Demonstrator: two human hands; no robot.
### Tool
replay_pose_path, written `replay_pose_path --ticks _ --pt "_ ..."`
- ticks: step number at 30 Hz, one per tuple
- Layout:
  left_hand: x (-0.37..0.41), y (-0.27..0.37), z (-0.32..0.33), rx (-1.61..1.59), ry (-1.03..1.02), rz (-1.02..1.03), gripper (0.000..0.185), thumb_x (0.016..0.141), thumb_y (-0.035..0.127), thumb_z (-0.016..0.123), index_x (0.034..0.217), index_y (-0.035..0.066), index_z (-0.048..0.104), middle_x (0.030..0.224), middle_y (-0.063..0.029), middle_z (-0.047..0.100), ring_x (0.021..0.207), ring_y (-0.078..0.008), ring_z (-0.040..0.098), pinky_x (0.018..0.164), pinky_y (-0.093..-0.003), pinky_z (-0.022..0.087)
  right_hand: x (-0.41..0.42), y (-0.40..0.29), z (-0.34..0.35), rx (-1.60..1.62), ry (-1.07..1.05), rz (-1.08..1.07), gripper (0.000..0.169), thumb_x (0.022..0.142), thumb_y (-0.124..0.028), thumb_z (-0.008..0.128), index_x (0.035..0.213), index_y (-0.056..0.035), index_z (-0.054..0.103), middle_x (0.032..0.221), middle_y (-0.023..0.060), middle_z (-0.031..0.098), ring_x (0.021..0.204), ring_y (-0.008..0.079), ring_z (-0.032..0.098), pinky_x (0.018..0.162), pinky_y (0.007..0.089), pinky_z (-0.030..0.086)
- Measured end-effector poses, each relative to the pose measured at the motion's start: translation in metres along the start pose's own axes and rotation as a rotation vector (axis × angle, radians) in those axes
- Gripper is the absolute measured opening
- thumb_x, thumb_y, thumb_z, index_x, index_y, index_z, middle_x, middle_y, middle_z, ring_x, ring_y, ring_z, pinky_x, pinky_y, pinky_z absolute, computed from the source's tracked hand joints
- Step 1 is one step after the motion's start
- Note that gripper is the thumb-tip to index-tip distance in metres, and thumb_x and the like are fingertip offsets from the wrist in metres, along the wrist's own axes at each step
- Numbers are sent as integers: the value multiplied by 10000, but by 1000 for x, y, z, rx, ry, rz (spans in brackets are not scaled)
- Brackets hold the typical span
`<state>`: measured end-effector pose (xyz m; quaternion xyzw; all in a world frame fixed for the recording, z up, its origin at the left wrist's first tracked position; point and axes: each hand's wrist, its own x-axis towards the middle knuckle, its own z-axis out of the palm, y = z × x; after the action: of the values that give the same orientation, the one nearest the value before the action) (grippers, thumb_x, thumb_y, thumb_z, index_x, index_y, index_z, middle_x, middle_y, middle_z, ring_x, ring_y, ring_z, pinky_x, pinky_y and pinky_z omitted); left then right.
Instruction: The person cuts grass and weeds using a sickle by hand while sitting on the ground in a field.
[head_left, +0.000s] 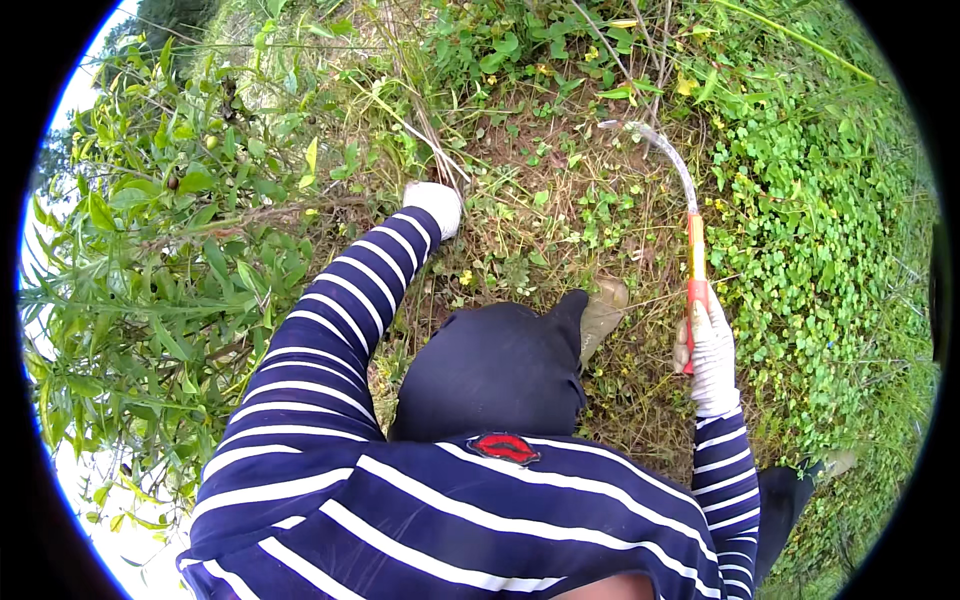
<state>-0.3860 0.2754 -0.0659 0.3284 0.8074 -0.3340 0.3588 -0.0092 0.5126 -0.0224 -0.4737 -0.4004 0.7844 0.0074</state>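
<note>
My right hand (709, 345), in a pale glove, is closed around the red and yellow handle of a sickle (696, 255). The curved metal blade points away from me, its tip bending left over the weedy soil. My left hand (436, 206), in a white glove, is low at the base of several dry plant stems (441, 154). Its fingers are hidden behind the back of the hand, so I cannot tell whether they grip the stems.
A leafy shrub (180, 195) stands close on the left. Dense low green plants (810, 262) cover the right side. My bent knee (487, 367) and a shoe (602, 311) are between my arms. Thin dry stalks (660, 60) rise beyond the blade.
</note>
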Motion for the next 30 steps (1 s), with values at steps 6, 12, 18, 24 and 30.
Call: replay_pose_path --ticks 6,12,18,24,30 --pt "-52 19 -48 -158 397 115 207 777 126 614 931 45 726 831 -172 721 804 -343 717 719 -443 571 -18 -7 -8 -236 -7 -69 548 1027 -272 552 1529 -144 373 636 -40 511 418 50 443 367 212 391" --pt "-64 -25 -131 -82 791 57 253 847 134 601 1071 63 694 947 -190 716 913 -360 698 847 -446 549 27 30 36 -449 -138 -252 545 995 -290 611 1490 -135 443 820 33 632 585 113 570 558 248 487" --pt "-93 -97 -197 -106 874 124 357 815 225 758 1095 22 667 968 -189 718 935 -372 685 837 -434 545 20 88 39 -919 -435 -270 541 975 -287 627 1467 -123 471 1189 168 689 1091 278 663 985 342 468" --pt "-103 15 -124 -24 317 150 249 753 197 665 961 75 731 901 -175 726 855 -341 711 746 -437 561 -12 54 22 -417 -245 115 462 1011 -236 576 1464 -210 488 627 -50 479 379 63 368 356 233 308" --pt "-92 67 14 -27 201 -6 317 888 187 549 1177 93 639 1236 -173 598 1078 -304 648 899 -490 485 70 116 77 -365 -347 -156 447 1019 -262 556 1457 -205 487 653 -18 513 414 74 424 363 252 361"
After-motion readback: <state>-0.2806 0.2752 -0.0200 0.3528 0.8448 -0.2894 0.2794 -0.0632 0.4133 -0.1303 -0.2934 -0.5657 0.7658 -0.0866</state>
